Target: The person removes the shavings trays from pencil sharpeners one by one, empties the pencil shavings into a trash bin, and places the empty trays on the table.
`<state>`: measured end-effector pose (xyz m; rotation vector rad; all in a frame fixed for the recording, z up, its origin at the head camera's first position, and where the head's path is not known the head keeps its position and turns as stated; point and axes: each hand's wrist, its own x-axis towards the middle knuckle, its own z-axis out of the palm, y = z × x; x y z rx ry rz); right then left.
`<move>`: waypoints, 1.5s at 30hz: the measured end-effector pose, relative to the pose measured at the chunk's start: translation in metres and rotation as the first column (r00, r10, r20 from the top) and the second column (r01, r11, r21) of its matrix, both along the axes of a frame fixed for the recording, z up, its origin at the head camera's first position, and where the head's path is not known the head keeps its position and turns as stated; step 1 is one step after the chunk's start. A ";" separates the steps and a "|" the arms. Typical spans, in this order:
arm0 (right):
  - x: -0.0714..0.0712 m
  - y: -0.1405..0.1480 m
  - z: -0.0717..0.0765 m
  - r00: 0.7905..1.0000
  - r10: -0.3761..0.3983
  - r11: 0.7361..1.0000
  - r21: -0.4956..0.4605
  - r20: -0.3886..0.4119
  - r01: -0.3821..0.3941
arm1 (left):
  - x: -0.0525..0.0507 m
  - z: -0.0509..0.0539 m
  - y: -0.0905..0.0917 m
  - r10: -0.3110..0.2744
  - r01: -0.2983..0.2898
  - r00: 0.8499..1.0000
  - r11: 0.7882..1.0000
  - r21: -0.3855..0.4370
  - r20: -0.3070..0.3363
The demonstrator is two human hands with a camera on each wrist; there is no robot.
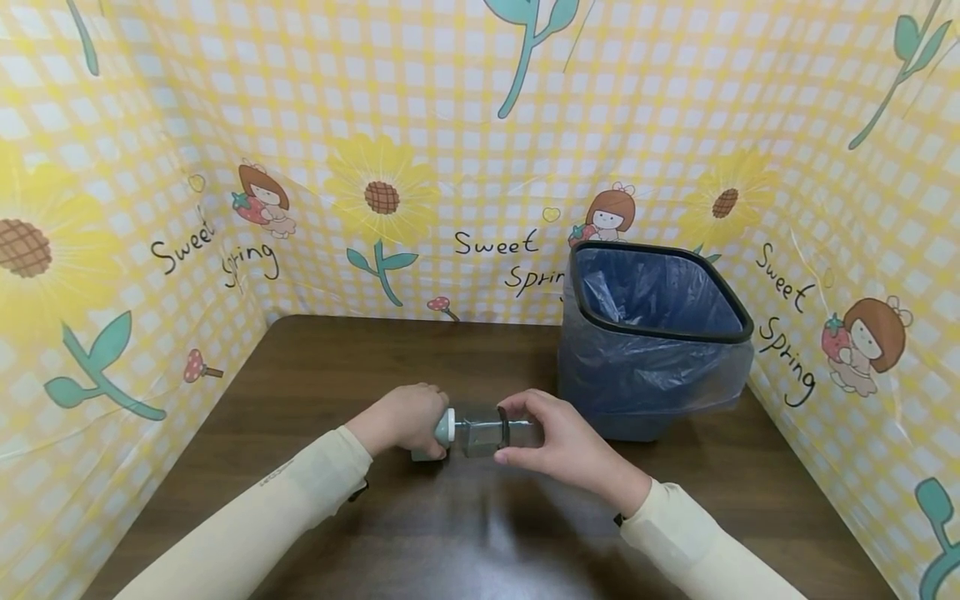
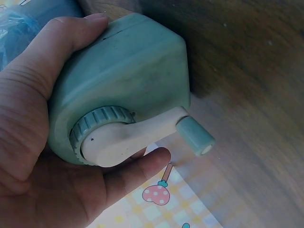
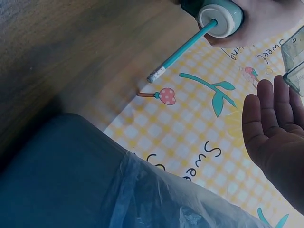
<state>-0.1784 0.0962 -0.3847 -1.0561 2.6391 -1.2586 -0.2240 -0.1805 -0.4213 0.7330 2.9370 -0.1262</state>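
Note:
My left hand [image 1: 408, 417] grips a green hand-crank pencil sharpener [image 2: 137, 66] low over the brown table. Its pale crank arm [image 2: 135, 135] with a green knob [image 2: 195, 135] shows in the left wrist view. A teal pencil [image 3: 183, 52] sticks out of the white ring [image 3: 223, 21] at the sharpener's front, eraser end outward. Between thumb and fingers, my right hand [image 1: 547, 429] holds a clear plastic box [image 1: 483, 435] just in front of that ring. In the right wrist view only a corner of the box shows, by the fingertips; the thumb is hidden.
A blue bin [image 1: 615, 400] lined with a clear plastic bag [image 1: 675, 375] stands on the table [image 1: 360, 350] at the back right, close to my right hand. Yellow checked sheeting [image 1: 465, 183] with flower prints surrounds the table at the back and sides.

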 end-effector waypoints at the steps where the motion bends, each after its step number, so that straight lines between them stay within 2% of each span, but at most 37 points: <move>1: 0.000 0.000 -0.001 1.000 0.001 1.000 0.002 0.001 -0.001 | 0.000 0.000 0.000 0.001 -0.001 1.000 1.000 -0.001 -0.001; 26: -0.003 -0.005 -0.028 0.999 0.005 0.999 0.047 0.054 -0.008 | 0.001 0.001 0.001 -0.007 0.007 1.000 1.000 -0.010 -0.011; 45: -0.004 -0.008 -0.052 1.000 0.017 0.990 0.137 -0.003 -0.017 | 0.000 -0.001 0.001 -0.010 0.010 1.000 1.000 -0.008 -0.030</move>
